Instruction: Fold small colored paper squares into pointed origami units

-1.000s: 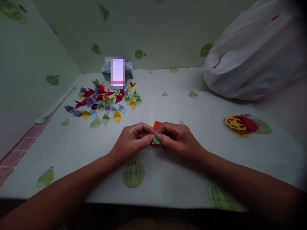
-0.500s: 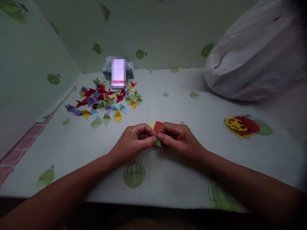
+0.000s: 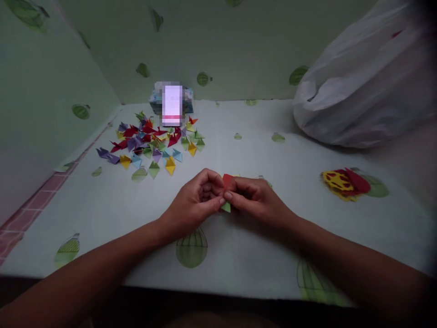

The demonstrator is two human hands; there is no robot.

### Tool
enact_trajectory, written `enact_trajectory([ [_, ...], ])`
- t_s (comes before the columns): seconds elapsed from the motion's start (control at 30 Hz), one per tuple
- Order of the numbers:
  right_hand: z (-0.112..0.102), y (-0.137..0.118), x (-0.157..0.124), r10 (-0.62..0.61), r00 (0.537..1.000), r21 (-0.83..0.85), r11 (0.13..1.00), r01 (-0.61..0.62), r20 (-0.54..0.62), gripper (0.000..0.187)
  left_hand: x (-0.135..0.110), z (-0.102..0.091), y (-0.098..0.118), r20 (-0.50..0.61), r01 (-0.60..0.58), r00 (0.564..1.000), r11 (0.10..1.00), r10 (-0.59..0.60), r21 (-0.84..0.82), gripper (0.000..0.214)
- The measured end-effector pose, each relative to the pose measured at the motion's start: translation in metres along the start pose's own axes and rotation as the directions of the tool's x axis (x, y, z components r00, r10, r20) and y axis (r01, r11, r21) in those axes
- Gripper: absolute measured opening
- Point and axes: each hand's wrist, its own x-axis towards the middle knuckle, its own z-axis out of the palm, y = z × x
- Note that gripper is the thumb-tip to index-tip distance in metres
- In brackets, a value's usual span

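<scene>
My left hand (image 3: 196,200) and my right hand (image 3: 257,198) meet at the middle of the table, fingers curled, thumbs pinching a small folded green paper piece (image 3: 226,207) between them. Only its lower tip shows below the thumbs. Just behind the fingers lies a small stack of flat paper squares (image 3: 227,179), red on top with yellow edges peeking out.
A heap of several folded paper pieces in many colours (image 3: 153,143) lies at the back left, before a blurred box (image 3: 171,102). A white plastic bag (image 3: 362,86) fills the back right. A red and yellow paper item (image 3: 344,182) rests at the right. The tablecloth (image 3: 102,214) is pale green.
The green piece has been folded smaller between my thumbs, with less of it showing. Both hands stay in place; the view shifted slightly.
</scene>
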Motion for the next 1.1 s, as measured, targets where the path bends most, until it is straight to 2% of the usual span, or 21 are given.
enact_trajectory([
  [0.17,0.0011,-0.0024,-0.0022,-0.037,0.995,-0.052,0.998,0.032,-0.088,0.025,0.0019,0.0001,-0.0029,0.041,0.019,0.999,0.998,-0.016,-0.061,0.016],
  [0.27,0.0020,-0.0021,-0.0040,-0.066,0.992,-0.051,0.997,0.061,-0.107,0.025,0.0020,-0.0020,-0.0009,0.052,0.084,0.995,0.995,-0.087,0.047,0.009],
  [0.43,0.0023,0.0006,-0.0035,-0.090,0.989,-0.055,0.995,0.084,-0.114,0.025,0.0024,-0.0065,0.0019,0.050,0.114,0.991,0.984,-0.122,0.138,0.018],
  [0.53,0.0028,0.0007,-0.0032,-0.077,0.992,-0.036,0.997,0.074,-0.101,0.026,0.0022,-0.0064,0.0029,0.075,0.099,0.991,0.981,-0.113,0.167,0.020],
  [0.67,0.0037,-0.0011,-0.0047,-0.043,0.995,0.020,0.999,0.045,-0.092,0.027,0.0008,-0.0040,0.0056,0.045,0.099,0.993,0.975,-0.110,0.198,0.021],
  [1.1,0.0044,-0.0014,-0.0060,-0.042,0.982,-0.007,0.999,0.042,-0.182,0.025,0.0008,-0.0045,0.0036,0.016,0.098,0.995,0.980,-0.102,0.172,0.024],
])
